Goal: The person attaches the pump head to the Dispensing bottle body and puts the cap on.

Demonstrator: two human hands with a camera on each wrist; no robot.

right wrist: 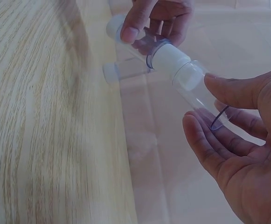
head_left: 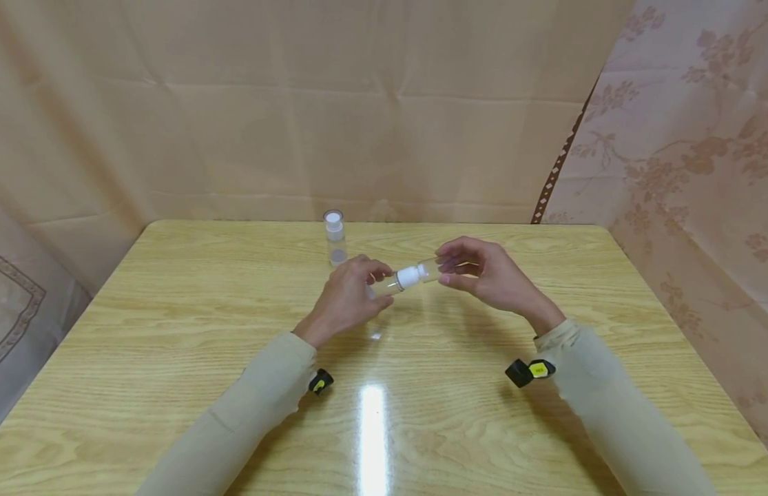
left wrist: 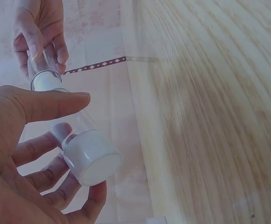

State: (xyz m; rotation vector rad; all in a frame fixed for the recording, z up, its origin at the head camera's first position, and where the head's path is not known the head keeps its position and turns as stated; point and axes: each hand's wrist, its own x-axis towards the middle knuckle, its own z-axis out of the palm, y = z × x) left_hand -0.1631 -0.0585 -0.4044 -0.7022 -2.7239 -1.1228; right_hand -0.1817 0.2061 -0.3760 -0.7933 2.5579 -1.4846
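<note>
My left hand (head_left: 349,293) grips a clear bottle (left wrist: 92,154) with a white base and a white pump top (head_left: 408,277). The bottle is tilted above the table, its top pointing right. A clear cap (right wrist: 198,88) is pinched between the thumb and fingers of my right hand (head_left: 489,273). In the right wrist view the cap's open rim surrounds the tip of the white pump top, while the rest of that top shows outside it. A second bottle (head_left: 336,241), clear with a white top, stands upright on the table beyond my left hand.
The wooden table (head_left: 173,344) reaches back to a beige curtain (head_left: 334,124). A flowered cloth (head_left: 687,158) hangs at the right. Black wrist devices with yellow labels, such as the right one (head_left: 530,372), sit below both sleeves.
</note>
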